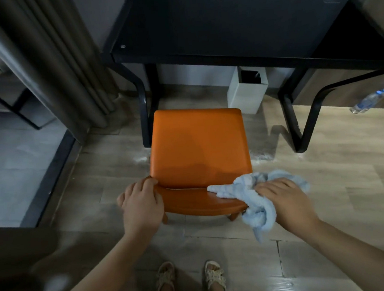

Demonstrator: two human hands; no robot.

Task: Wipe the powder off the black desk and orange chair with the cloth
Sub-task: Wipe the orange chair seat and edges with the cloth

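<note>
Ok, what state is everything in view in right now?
orange chair: upright, seat looks clean
cloth: bunched on backrest's right end
left hand: grips backrest's left end
right hand: holds cloth down
black desk: white speck near left corner
floor: white patches beside chair
bin: open

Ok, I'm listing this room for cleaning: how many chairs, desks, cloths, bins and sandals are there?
chair: 1
desk: 1
cloth: 1
bin: 1
sandals: 2
total: 6
</note>
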